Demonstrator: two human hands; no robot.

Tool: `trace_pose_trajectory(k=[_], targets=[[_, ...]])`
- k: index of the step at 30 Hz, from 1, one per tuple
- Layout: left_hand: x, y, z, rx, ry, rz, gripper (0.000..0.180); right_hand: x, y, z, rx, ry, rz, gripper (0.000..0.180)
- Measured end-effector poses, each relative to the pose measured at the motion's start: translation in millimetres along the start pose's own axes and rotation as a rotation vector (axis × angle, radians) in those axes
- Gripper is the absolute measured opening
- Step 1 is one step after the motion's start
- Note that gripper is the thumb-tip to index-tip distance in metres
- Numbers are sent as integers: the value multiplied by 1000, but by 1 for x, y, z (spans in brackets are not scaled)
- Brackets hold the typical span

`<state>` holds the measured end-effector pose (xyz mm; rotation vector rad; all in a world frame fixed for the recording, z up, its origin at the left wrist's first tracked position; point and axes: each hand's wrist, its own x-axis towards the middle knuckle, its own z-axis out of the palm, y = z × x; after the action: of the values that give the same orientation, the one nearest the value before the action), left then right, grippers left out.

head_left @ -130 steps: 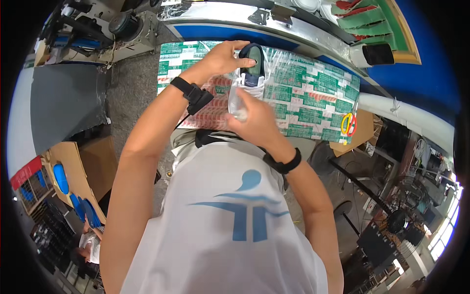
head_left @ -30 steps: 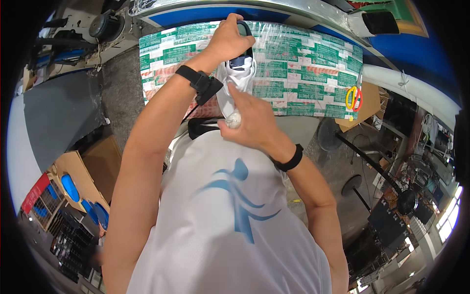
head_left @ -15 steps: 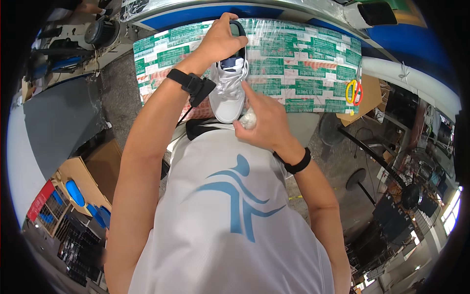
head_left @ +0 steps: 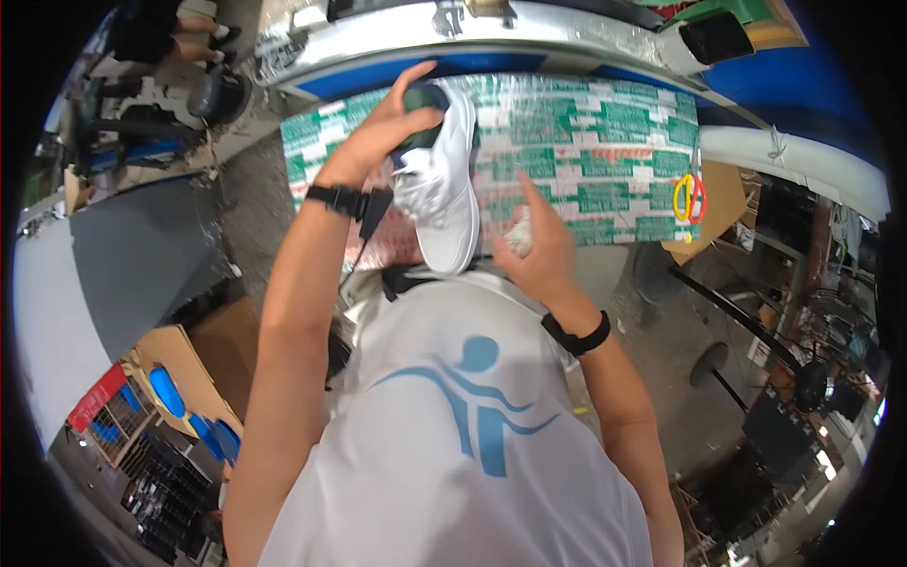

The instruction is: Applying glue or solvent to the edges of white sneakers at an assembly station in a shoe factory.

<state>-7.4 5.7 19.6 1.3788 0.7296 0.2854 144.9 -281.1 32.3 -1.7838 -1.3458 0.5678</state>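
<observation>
A white sneaker (head_left: pixel 452 189) stands on end above the table, its toe pointing down toward my chest. My left hand (head_left: pixel 392 128) grips its heel end, fingers curled around the dark opening at the top. My right hand (head_left: pixel 539 250) is just right of the toe and is closed on a small crumpled wad of white paper (head_left: pixel 518 236), apart from the shoe. Both wrists wear black bands.
The table (head_left: pixel 605 161) is covered in green-and-white printed sheet under clear film. Scissors with yellow and red handles (head_left: pixel 688 194) lie at its right edge. A cardboard box (head_left: pixel 179 369) with blue items sits low on the left. A metal rail (head_left: pixel 529 24) runs behind.
The shoe has turned from lying across my hands to standing on end, heel up. My right hand has come off the shoe and moved to the right with the paper wad.
</observation>
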Motion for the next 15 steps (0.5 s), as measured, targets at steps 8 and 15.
trace_pose_trajectory(k=[8,15], targets=[[-78,-31,-11,-90,343,-359,83,30,105,-18,-343,81,93,96],[-67,58,-44,260,431,-115,51,42,139,-13,-383,103,40,90]])
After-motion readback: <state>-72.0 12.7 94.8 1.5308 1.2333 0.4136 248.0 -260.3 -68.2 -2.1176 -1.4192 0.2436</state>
